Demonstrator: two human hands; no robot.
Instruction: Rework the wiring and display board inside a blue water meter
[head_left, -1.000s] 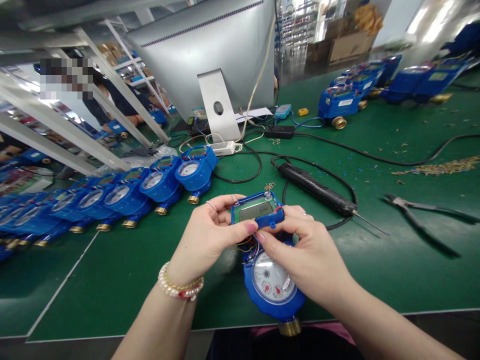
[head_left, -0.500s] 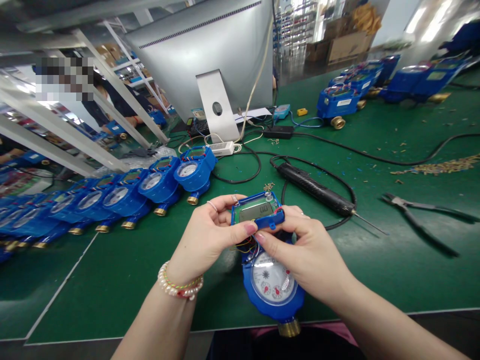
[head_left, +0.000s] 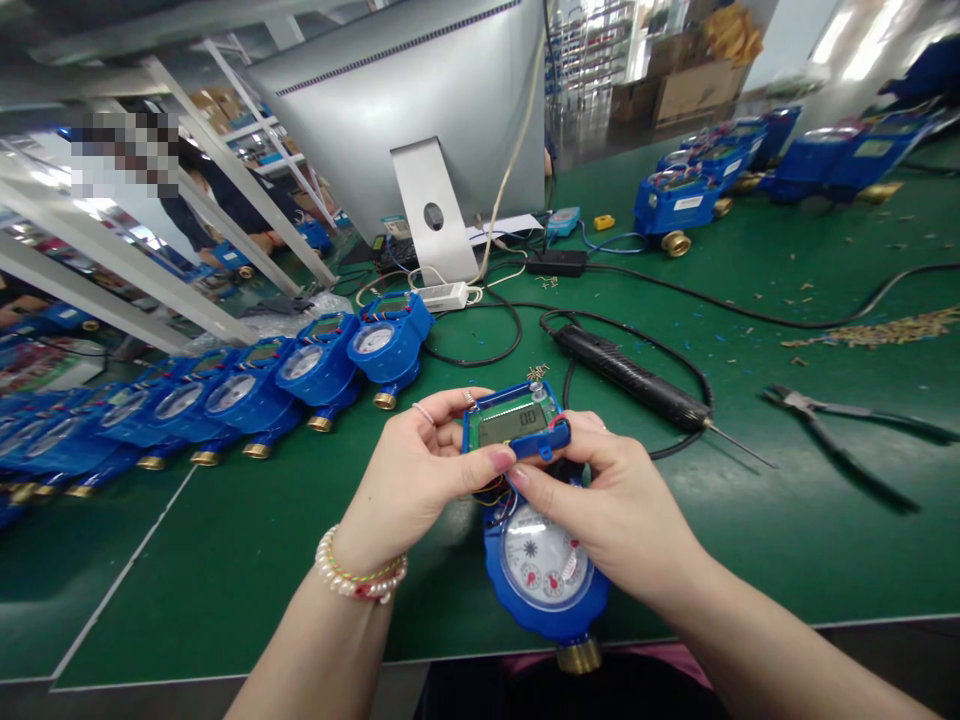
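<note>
A blue water meter (head_left: 546,572) with a white dial and brass fitting lies on the green bench (head_left: 225,540) near its front edge. Above it, both my hands hold its blue display module (head_left: 514,422), with a green board and an LCD showing digits. My left hand (head_left: 420,475) pinches the module's left side and lower edge. My right hand (head_left: 611,505) pinches its right lower corner, fingers closed. Coloured wires (head_left: 501,492) run from the module down into the meter body.
A row of blue meters (head_left: 247,385) lines the left. An electric screwdriver (head_left: 637,380) with its cable lies beyond my hands, pliers (head_left: 832,425) at the right. A monitor's back (head_left: 420,120), power strip (head_left: 444,295), more meters (head_left: 679,200) and scattered brass screws (head_left: 885,330) lie farther off. A person sits far left.
Hardly anything has changed. Both hands keep their grip on the display module, and the view has shifted very slightly.
</note>
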